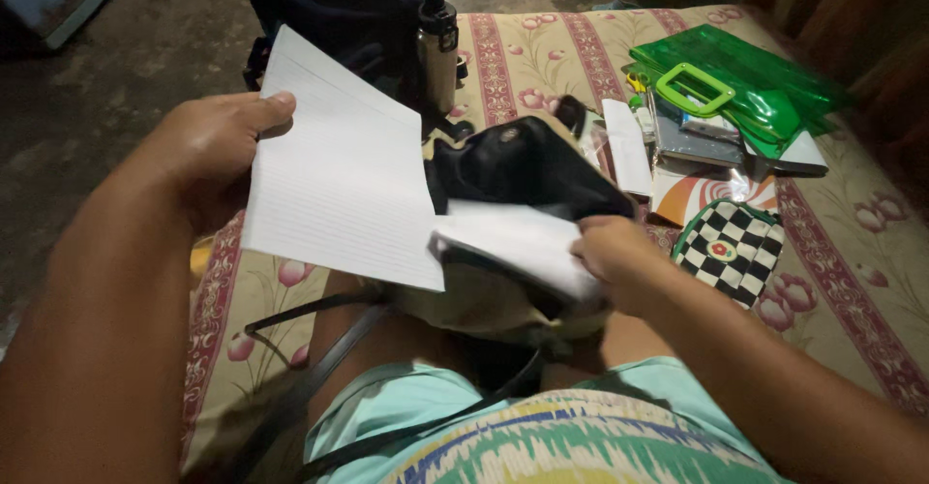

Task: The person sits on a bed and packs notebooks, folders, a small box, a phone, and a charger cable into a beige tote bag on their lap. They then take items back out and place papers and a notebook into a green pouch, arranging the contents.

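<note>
My left hand (215, 150) grips the left edge of a lined white sheet of paper (334, 169), held up and tilted over my lap. Another white paper (518, 242) is pinched in my right hand (608, 250) at the mouth of a black and tan bag (513, 169) that rests on my thighs. The bag's flap stands open behind the paper, and its dark straps (324, 334) trail down over my leg.
A floral mattress (871, 252) lies under me. On it sit a checkered pouch (731, 247), a green transparent case with handle (735, 82), booklets and pens. A metal bottle (437, 48) stands against a dark backpack (339, 5). Bare concrete floor lies left.
</note>
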